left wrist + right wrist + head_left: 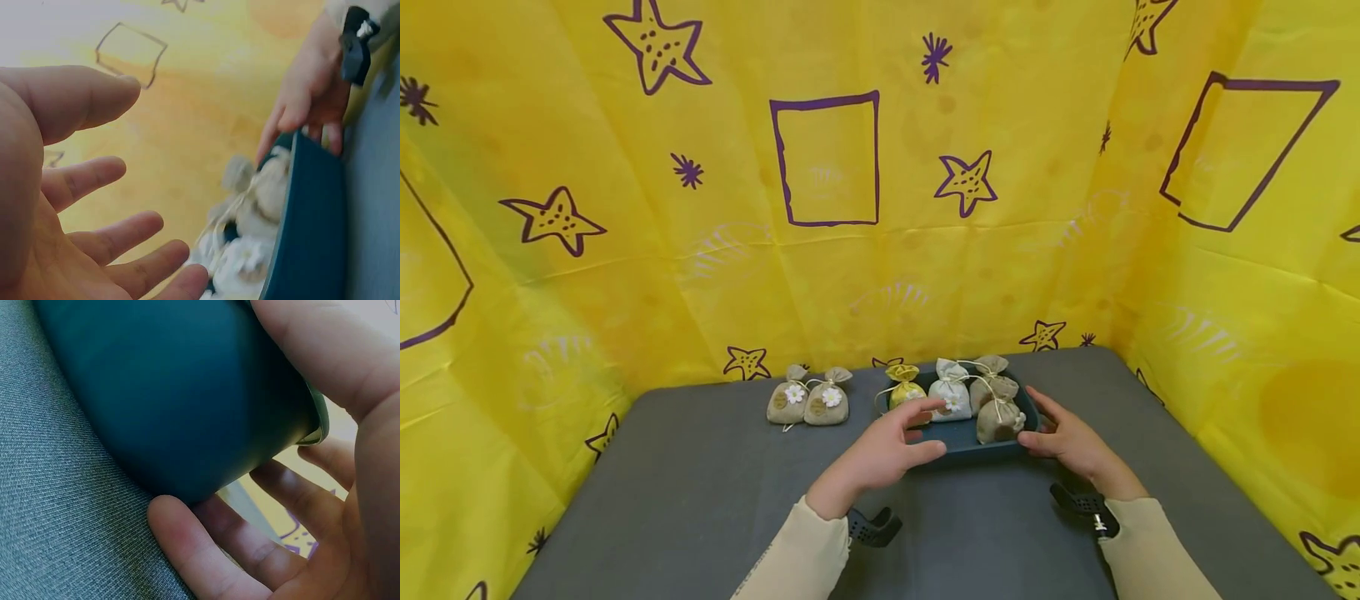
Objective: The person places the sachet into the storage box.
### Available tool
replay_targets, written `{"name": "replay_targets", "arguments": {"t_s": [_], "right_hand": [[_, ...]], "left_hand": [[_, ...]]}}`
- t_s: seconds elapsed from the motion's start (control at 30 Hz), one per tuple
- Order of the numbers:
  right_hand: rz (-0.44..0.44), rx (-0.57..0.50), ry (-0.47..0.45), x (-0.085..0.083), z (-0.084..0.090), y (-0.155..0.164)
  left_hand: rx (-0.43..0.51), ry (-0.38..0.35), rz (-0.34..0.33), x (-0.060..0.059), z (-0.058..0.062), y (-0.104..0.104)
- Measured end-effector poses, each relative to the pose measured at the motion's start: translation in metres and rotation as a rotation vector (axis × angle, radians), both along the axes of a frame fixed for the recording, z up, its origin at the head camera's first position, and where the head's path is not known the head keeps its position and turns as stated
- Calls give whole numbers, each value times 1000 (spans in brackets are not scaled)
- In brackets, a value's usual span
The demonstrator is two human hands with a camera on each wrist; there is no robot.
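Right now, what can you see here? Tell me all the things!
Tray: one, dark teal, on the table between the hands.
Pouches in tray: three, white, beige and brown.
Yellow pouch: one, at the tray's left edge; inside or beside, unclear.
Loose pouches: two, beige, on the table left of the tray.
Table: one, grey.
Backdrop: yellow, purple stars.
Left hand: open, by the tray's left end.
Right hand: holds the tray's right end.

A dark teal tray (181,394) is being gripped at its end by the right hand (325,487), the thumb lying over the rim and the fingers (206,550) tucked beneath, against grey cloth (56,506).
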State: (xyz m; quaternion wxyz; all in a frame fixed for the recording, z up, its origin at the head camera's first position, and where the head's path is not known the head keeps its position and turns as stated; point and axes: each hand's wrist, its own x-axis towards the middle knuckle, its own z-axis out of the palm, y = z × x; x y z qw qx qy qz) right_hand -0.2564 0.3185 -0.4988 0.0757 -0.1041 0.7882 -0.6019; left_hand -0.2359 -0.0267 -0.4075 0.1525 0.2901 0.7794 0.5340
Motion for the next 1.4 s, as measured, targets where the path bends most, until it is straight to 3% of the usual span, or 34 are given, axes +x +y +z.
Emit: {"name": "replay_targets", "arguments": {"t_s": [0.13, 0.3, 0.53, 0.67, 0.87, 1.07, 1.4], "right_hand": [[-4, 6, 0, 0, 1, 0], [-10, 14, -3, 0, 2, 0], [-12, 10, -1, 0, 0, 0], [-11, 7, 3, 0, -1, -1], [-15, 16, -2, 1, 0, -1], [-17, -1, -15, 1, 0, -1], [-21, 7, -11, 3, 1, -3]], "left_hand": [[1, 3, 44, -8, -6, -29], [6, -47, 140, -18, -15, -61], [11, -61, 355, -33, -29, -98], [59, -36, 434, -47, -41, -112], [98, -54, 497, -65, -56, -122], [84, -39, 532, -77, -62, -123], [77, -66, 570, -82, -65, -124]]}}
